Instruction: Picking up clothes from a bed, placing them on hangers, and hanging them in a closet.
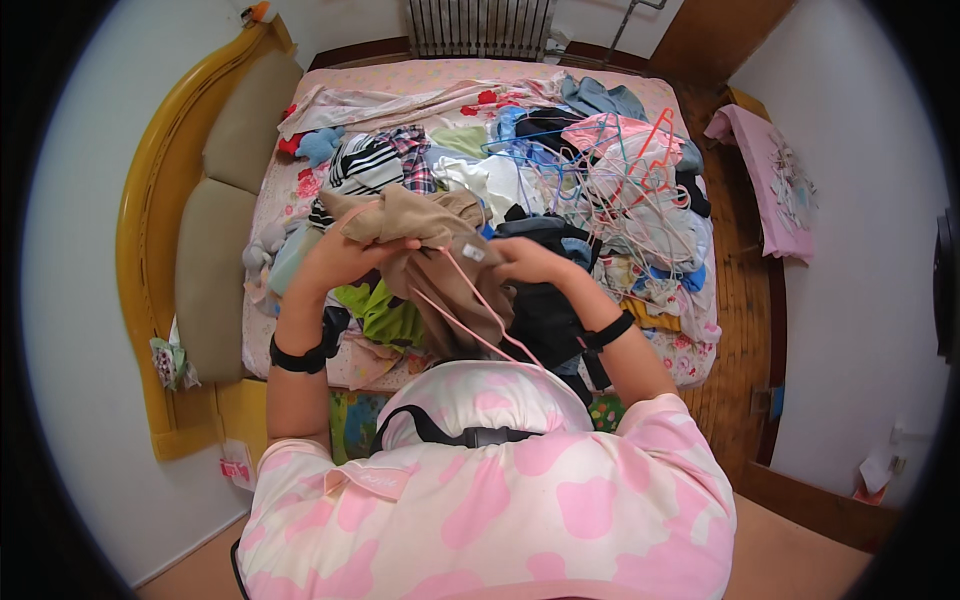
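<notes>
A khaki-brown garment is held up over the bed, spread between my two hands. My left hand grips its left part, with the fingers partly under the folds. On the other side, my right hand has the fabric pinched near a small white label. A pink clothes hanger lies across the cloth, its long arms slanting down towards my body; how far it sits inside the garment is hidden. Below the hands are a lime-green garment and black clothing.
Piled clothes cover much of the bed. A tangle of wire hangers lies on the right of the pile, a striped garment on the left. The headboard borders the left; a pink-covered stand is beyond the right edge.
</notes>
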Motion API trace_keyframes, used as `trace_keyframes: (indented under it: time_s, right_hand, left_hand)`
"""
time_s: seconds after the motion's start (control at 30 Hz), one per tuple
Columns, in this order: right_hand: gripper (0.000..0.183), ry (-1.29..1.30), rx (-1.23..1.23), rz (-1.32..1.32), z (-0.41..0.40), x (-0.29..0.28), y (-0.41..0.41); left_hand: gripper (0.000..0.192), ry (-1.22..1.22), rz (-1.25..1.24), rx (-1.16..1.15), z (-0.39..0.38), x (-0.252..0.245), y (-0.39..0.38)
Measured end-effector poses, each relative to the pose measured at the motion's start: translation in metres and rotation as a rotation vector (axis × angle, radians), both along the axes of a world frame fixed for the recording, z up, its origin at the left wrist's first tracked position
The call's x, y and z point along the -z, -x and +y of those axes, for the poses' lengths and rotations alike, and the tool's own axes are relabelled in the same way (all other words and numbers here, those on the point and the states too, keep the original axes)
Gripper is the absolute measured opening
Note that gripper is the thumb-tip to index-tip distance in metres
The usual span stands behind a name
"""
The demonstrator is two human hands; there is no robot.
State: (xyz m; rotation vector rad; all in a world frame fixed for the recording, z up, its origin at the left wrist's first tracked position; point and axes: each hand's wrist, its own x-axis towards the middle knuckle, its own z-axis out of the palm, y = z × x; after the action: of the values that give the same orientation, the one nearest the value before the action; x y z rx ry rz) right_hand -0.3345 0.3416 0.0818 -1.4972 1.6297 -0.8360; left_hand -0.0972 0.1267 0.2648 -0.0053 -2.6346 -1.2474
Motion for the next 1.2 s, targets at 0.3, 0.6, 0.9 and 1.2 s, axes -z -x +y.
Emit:
trace_keyframes:
  time_s: [0.3,0.6,0.9,1.2]
  right_hand:
    - [0.026,0.155,0.609,0.394,0.028,-0.085,0.036]
    - [0.024,0.292,0.763,0.176,0.041,-0.128,0.039]
    - [0.022,0.321,0.836,0.181,0.048,-0.165,0.022]
    - [0.022,0.473,0.800,-0.114,0.045,-0.185,-0.011]
  left_hand:
    - [0.034,-0.040,-0.087,-0.388,-0.006,0.020,0.002]
    - [0.036,-0.158,0.086,-0.432,0.023,-0.001,0.006]
    - [0.030,-0.178,0.066,-0.389,0.028,-0.013,-0.001]
    - [0.027,0.019,0.121,-0.389,0.070,-0.004,0.003]
